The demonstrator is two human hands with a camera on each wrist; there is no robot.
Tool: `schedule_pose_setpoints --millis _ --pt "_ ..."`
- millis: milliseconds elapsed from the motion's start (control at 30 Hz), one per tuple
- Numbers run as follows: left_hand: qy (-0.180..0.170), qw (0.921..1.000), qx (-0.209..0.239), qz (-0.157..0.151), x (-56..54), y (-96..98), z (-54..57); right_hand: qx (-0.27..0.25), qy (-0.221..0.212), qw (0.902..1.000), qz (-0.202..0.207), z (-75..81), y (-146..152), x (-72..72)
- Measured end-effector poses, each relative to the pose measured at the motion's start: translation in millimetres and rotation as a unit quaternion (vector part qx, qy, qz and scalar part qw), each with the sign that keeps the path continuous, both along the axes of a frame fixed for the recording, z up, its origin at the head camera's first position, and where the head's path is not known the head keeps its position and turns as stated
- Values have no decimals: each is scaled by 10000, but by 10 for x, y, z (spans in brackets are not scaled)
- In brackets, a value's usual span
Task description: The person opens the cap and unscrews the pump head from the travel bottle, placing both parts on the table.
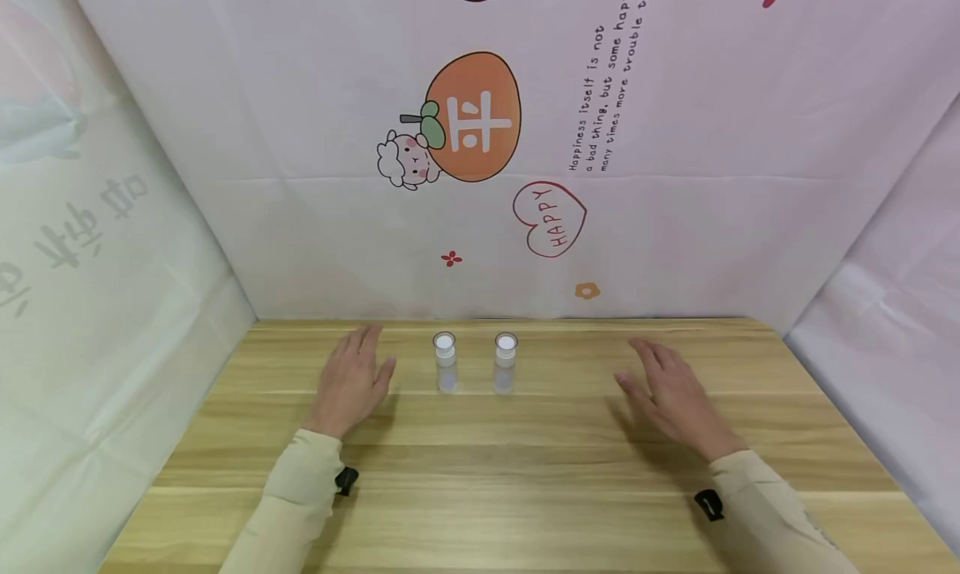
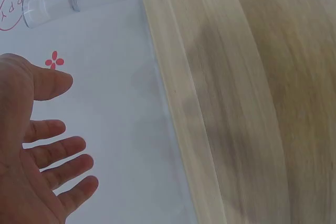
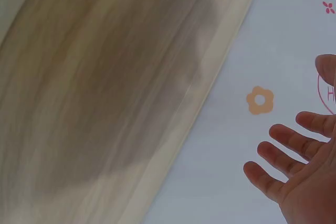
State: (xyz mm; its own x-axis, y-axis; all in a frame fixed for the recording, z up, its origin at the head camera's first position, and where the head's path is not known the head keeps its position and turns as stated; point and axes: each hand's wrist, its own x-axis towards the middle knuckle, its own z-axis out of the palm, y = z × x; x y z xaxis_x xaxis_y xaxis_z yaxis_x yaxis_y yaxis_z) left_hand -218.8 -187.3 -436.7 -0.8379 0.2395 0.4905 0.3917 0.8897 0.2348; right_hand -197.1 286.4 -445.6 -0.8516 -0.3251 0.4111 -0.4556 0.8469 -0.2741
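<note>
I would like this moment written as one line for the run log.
left hand: holds nothing | right hand: holds nothing | left bottle, right bottle: standing on table, between hands

- Near, right of left hand [image 1: 348,388]: left bottle [image 1: 447,367], upright on table [image 1: 480,482]
- Well left of right hand [image 1: 677,401]: right bottle [image 1: 504,367], upright, same table
- Between hands: bottles side by side, apart
- Beyond hands: back sheet [image 1: 337,249], behind table
- Outboard of hands: side sheets [image 1: 97,374]

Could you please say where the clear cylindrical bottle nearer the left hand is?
In the head view, the clear bottle stands right of the left hand, left of a matching bottle, on the wooden tabletop.
</note>
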Motion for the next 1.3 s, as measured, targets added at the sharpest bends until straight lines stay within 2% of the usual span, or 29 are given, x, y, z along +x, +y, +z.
schedule_pose_setpoints --millis 133,433,733,1067,1200,1300 --pt "-125 9998 131 -57 8 54 -2 -94 -99 9999 29 9 -64 24" --pt "-532 9965 610 -218 15 162 -11 -211 64 9996 186 -2 -177 35" --pt "-1211 9863 1066 -354 25 261 -20 -377 -42 9989 265 17 -272 62" --pt "-1549 9739 1550 -596 6 407 -61 -550 -357 9974 311 25 -381 86" --pt "-1719 9635 1896 -789 -21 457 -96 -571 -466 9969 290 15 -417 94" --pt "-1918 9514 2238 -891 -39 495 -129 -603 -542 9963 289 17 -444 105"
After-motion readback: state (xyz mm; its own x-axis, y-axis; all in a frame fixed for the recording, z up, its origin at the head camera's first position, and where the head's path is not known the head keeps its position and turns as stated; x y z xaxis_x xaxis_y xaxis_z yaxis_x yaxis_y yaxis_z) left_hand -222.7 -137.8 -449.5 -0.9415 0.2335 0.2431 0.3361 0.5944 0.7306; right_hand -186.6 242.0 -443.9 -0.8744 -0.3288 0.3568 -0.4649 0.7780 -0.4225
